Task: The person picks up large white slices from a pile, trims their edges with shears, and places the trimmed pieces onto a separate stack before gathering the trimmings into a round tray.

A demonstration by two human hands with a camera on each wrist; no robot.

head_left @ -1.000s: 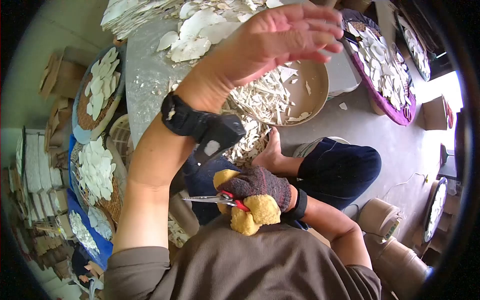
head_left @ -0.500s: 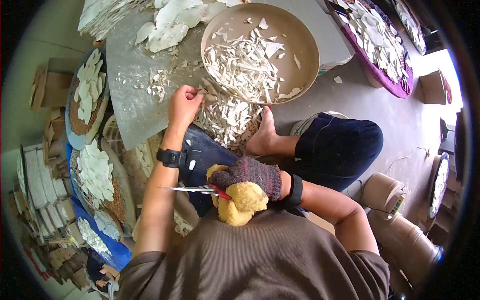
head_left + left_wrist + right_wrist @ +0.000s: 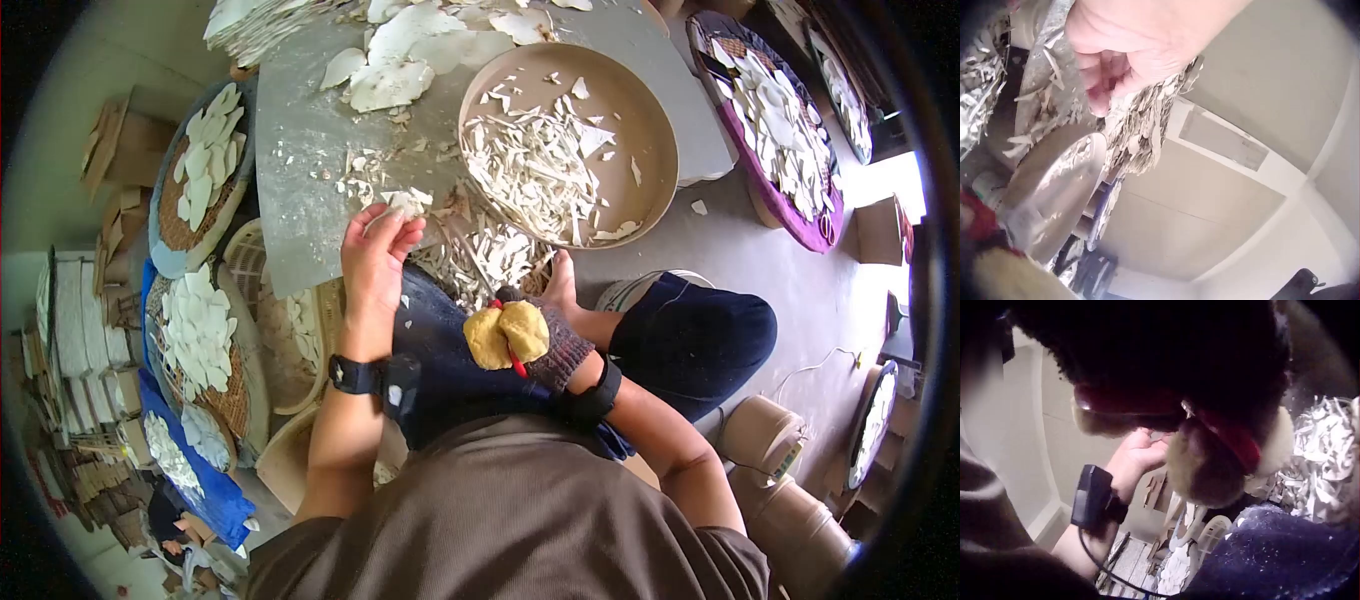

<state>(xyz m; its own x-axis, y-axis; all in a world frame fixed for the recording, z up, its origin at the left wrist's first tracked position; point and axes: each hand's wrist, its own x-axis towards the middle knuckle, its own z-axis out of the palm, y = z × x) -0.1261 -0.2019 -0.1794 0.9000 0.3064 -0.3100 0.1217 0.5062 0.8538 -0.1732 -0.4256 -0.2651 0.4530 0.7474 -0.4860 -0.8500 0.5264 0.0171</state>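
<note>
The gloved right hand (image 3: 560, 345) grips red-handled scissors (image 3: 518, 365), its fingertips hard to make out beside yellow padding (image 3: 523, 332). Beyond, the left hand (image 3: 375, 262) pinches a white piece (image 3: 411, 204) near the table's edge (image 3: 318, 278), apart from the round tray (image 3: 645, 130).

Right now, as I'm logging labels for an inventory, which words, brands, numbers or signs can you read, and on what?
No text is readable.
Pale patch on the black wrist device: too blurred.
Small panel at the tan tub: too small.
White bucket: no legible lettering.
</note>
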